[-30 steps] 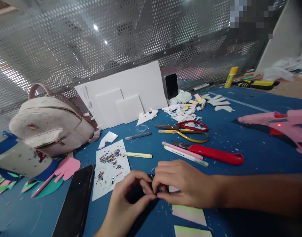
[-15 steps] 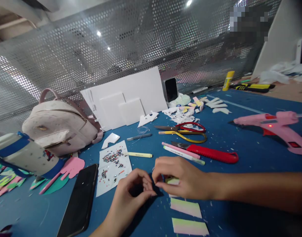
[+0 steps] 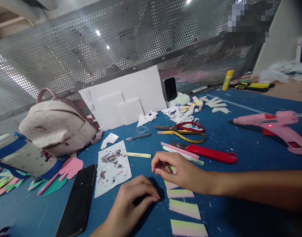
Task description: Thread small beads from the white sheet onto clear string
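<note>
My left hand (image 3: 135,202) rests low over the blue table. Its fingers are curled, and the thumb meets the fingertips; whatever they may hold is hidden or too small to make out. To its right, my right hand (image 3: 182,171) hovers with bent fingers, thumb and fingertips nearly together. Any small thing in that pinch cannot be made out. Below the right hand lies a column of green-and-pink strips, with one strip (image 3: 185,209) in the middle and another strip (image 3: 189,227) nearest me. The upper strips are partly covered by the right hand.
Beyond my hands lie a red utility knife (image 3: 212,154), scissors (image 3: 190,130) and a yellow pen (image 3: 138,155). A pink glue gun (image 3: 266,122) with a lit light is at right. At left are a phone (image 3: 78,200), bead-covered paper (image 3: 113,177), a tumbler (image 3: 25,156) and a backpack (image 3: 59,125).
My hands have moved apart. The left has lowered and its fingers have closed together; the right has lifted slightly, uncovering more of the strips.
</note>
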`<state>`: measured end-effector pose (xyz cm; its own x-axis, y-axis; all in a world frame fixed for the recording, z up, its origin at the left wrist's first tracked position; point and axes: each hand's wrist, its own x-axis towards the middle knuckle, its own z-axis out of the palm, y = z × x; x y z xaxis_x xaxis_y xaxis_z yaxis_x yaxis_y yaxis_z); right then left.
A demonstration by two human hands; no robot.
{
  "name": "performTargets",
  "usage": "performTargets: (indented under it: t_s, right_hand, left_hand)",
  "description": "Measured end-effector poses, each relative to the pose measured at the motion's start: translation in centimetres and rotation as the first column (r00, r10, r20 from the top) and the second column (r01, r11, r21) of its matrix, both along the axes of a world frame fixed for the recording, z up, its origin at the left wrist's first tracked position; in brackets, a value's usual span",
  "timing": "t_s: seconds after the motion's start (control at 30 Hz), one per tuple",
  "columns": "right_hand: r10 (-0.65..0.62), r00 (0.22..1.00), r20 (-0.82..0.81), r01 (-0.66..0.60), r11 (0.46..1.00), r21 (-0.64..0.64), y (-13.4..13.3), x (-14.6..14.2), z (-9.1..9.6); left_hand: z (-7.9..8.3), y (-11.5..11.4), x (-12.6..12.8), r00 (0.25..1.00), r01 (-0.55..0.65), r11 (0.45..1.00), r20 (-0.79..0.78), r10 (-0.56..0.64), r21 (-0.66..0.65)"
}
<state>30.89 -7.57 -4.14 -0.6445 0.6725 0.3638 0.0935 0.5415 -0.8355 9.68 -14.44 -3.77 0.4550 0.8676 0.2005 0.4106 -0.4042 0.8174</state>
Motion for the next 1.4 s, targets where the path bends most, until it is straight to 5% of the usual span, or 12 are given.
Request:
performTargets:
  t_s: [0.43,0.87,1.0,1.1,1.23,1.4]
  right_hand:
    - [0.018,0.999,-0.029,-0.02,0.996,-0.089,0.3,-0.1,-0.1]
    - [0.107,0.994,-0.013,-0.107,0.994,0.0,0.4,-0.1,-0.4]
    - [0.096,0.995,-0.014,-0.096,0.995,0.018,0.4,0.0,-0.5]
    - [0.082,0.997,-0.008,-0.082,0.997,0.004,0.4,0.0,-0.5]
    - [0.078,0.997,0.019,-0.077,0.997,-0.031,0.4,0.0,-0.3]
    - [0.092,0.995,0.04,-0.09,0.995,-0.047,0.4,0.1,0.1]
  left_hand:
    - [0.2,-0.4,-0.1,0.996,0.084,0.978,-0.056,-0.074,0.191]
    - [-0.4,-0.8,0.3,0.963,0.257,0.824,-0.206,-0.174,0.504]
    - [0.8,-0.6,-0.3,0.928,0.366,0.818,-0.235,-0.288,0.444]
    - [2.5,0.2,-2.4,0.931,0.349,0.877,-0.23,-0.284,0.33]
    - [4.3,2.9,-7.4,0.955,0.175,0.957,-0.277,-0.108,0.229]
    - [4.6,6.2,-14.5,0.823,-0.068,0.993,-0.557,0.109,0.094]
